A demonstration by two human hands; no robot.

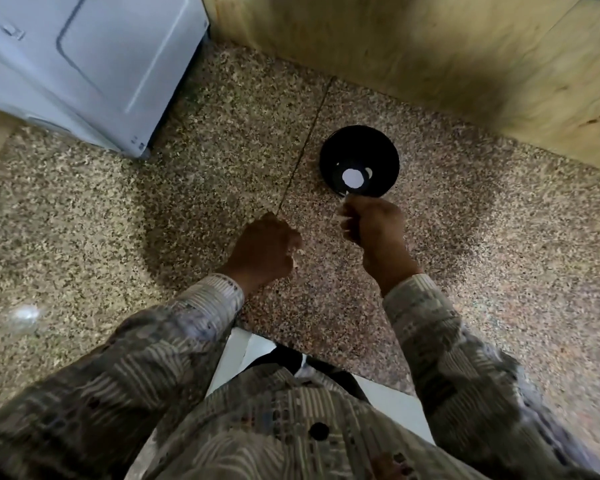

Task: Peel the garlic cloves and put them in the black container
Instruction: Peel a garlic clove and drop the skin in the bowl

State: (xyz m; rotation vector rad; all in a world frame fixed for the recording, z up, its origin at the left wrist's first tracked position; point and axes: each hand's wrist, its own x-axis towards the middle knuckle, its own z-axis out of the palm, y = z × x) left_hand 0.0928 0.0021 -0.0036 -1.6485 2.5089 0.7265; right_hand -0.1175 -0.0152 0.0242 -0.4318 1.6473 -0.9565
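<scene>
The black container (358, 143) stands on the speckled stone counter (205, 174), with a round white patch (353, 178) at its bottom. My right hand (374, 225) hovers just in front of the container's near rim. Its fingers are curled and pinch a small pale garlic piece (343, 210), which is blurred. My left hand (264, 247) is lower and to the left, about a hand's width from the right one. Its fingers are curled into a fist, and a pale garlic bit (296, 252) shows at the fingertips. What else the fist holds is hidden.
A white appliance (84, 64) stands at the back left. A wooden panel (447, 53) runs along the back and right. A small shiny crumpled scrap (25, 317) lies on the counter at the left. The counter edge (326, 358) is close to my body.
</scene>
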